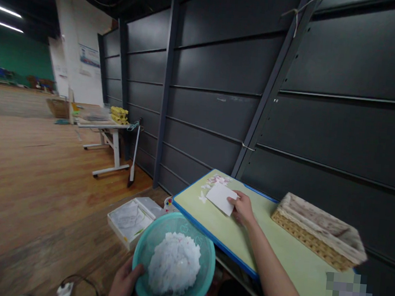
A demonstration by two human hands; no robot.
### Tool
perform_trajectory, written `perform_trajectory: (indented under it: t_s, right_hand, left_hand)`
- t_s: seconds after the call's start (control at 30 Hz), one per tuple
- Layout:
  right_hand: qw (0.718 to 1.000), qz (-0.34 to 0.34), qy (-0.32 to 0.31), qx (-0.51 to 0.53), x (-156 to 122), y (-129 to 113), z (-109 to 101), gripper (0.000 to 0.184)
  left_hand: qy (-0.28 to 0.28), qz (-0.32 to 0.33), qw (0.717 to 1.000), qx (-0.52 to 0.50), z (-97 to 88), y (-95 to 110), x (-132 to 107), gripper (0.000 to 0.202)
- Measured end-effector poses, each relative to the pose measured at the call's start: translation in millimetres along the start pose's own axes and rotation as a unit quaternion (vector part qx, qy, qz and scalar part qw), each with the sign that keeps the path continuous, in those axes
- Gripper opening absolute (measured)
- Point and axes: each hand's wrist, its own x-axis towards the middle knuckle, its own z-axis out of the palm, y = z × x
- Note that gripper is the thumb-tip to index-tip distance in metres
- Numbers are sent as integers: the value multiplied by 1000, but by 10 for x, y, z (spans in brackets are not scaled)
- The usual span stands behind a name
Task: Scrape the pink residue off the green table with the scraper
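Note:
A teal plastic basket with mesh sides is gripped at its left rim by my left hand. Inside it sits a mound of white, fluffy-looking shreds, whose exact material I cannot make out. My right hand pinches the right edge of a blank white card over the table. Under and around the card, the pale green tabletop carries a floral print. The basket is off the table's blue front edge, close to my body.
A lined wicker basket stands on the table's right side. On the floor lie an open white box and a power strip. Further back are a white-legged table, yellow egg trays and a broom near the dark panel wall.

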Motion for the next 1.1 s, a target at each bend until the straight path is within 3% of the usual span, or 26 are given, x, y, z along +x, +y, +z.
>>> perform_trajectory:
  t_s: [0.33,0.57,0.73,0.93,1.1]
  right_hand:
    - [999,2,-33,23,1,5,-12,45]
    - [999,5,-33,8,-68,-55,-3,42]
    - [999,11,-39,-12,-126,-117,15,36]
    - [997,22,-73,21,-133,-97,57,32]
    - [996,35,-77,26,-151,-76,81,31]
  left_hand:
    - [6,-41,999,-8,-9,-159,186,65]
    - [24,-22,999,-25,26,-54,153,59]
    - [20,-17,999,-24,45,-15,111,66]
    - [12,-30,999,-26,63,-50,113,73]
    - [11,-43,997,-56,81,19,73,66]
